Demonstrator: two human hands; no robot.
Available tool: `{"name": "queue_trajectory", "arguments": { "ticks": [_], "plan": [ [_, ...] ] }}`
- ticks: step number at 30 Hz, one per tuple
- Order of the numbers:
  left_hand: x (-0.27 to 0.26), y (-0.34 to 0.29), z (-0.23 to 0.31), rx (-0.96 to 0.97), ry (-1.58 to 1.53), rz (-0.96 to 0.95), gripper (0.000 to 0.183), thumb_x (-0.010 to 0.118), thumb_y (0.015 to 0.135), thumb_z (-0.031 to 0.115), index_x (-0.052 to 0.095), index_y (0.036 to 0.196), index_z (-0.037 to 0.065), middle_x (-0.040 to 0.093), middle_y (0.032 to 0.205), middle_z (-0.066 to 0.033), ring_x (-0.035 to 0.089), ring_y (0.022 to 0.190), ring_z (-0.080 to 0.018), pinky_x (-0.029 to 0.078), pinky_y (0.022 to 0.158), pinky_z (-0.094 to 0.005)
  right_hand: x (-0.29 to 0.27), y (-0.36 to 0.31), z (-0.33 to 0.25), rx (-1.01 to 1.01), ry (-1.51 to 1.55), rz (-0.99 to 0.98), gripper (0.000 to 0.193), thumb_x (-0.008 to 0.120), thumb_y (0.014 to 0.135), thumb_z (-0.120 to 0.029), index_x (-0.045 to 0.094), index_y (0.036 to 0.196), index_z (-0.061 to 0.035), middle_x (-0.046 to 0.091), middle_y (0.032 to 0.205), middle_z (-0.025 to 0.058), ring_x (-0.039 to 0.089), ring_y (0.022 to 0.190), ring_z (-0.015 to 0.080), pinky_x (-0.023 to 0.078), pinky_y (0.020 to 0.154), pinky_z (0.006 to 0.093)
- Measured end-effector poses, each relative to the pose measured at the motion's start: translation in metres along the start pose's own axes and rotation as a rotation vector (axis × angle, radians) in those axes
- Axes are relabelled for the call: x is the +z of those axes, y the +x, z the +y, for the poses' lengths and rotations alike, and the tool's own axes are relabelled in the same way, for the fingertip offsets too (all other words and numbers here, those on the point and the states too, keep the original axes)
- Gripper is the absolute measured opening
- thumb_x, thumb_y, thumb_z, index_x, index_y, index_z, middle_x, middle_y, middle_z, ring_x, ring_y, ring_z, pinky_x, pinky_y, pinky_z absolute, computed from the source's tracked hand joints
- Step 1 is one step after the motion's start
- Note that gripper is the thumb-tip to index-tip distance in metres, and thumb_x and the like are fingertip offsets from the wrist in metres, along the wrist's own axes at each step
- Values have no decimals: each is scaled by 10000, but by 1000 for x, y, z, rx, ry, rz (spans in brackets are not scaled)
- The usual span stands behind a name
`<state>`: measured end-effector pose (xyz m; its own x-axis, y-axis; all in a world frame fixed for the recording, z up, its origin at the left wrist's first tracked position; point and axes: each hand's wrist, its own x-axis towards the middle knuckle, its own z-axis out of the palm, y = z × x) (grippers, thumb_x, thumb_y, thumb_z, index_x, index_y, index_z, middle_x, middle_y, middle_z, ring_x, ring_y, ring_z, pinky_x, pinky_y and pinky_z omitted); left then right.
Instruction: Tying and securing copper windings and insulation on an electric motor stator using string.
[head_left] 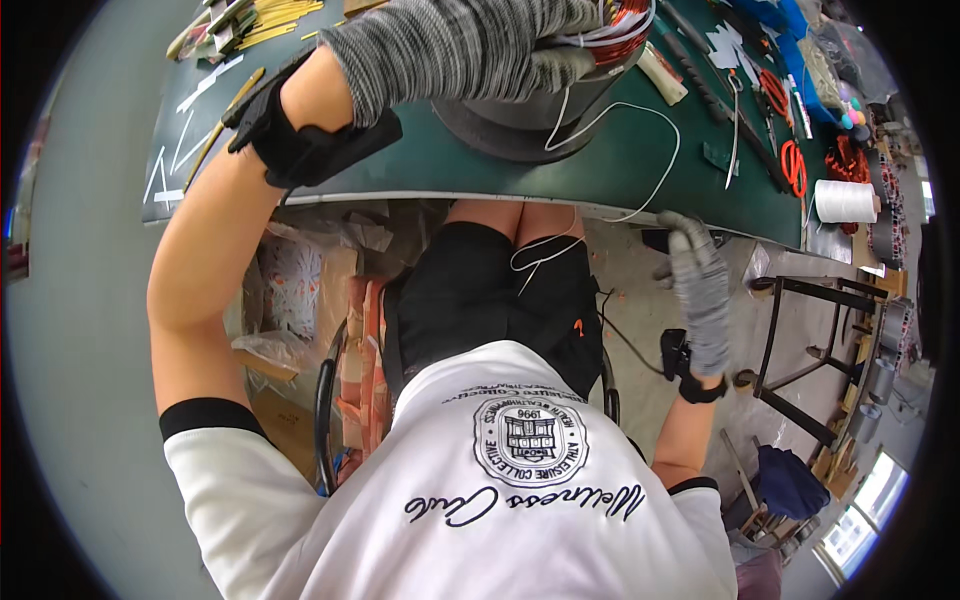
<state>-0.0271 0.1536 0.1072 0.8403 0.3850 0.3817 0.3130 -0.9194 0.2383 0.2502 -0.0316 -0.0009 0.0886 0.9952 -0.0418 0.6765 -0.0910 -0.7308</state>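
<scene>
Lacing step, as I judge it. My gloved left hand [470, 45] lies on the stator [545, 100] at the near edge of the green bench [420, 165], fingers curled over its red windings [625, 35]; whether they grip, I cannot tell. My right hand [700, 290], clenched, draws the white cord [665, 150] out below the bench edge. Next: tension held firm. White cord spool [845, 200] far right; orange-printed bags [300, 285] beneath the bench.

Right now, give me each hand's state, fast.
Left hand: gloved, resting on the wound motor stator, grip unclear.
Right hand: gloved, closed on the white cord.
</scene>
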Motion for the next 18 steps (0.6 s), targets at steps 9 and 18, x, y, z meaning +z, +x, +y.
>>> {"name": "queue_trajectory", "arguments": {
  "ticks": [9,18],
  "plan": [
    [2,6,-2,-50,9,-117,273,607,801,271,610,912,22,586,735,-165,570,721,-317,438,725,-382,159,4,74,-487,-751,-372,211,487,860,-306,599,925,-140,630,797,104,619,709,277,496,656,393],
    [6,-8,-8,-39,244,-153,385,628,791,274,584,1114,69,574,1107,-115,404,1210,-323,204,1078,-442,93,8,-11,-536,109,-206,132,578,825,-161,588,911,-62,620,832,106,624,704,212,497,631,315]
  ]
}}
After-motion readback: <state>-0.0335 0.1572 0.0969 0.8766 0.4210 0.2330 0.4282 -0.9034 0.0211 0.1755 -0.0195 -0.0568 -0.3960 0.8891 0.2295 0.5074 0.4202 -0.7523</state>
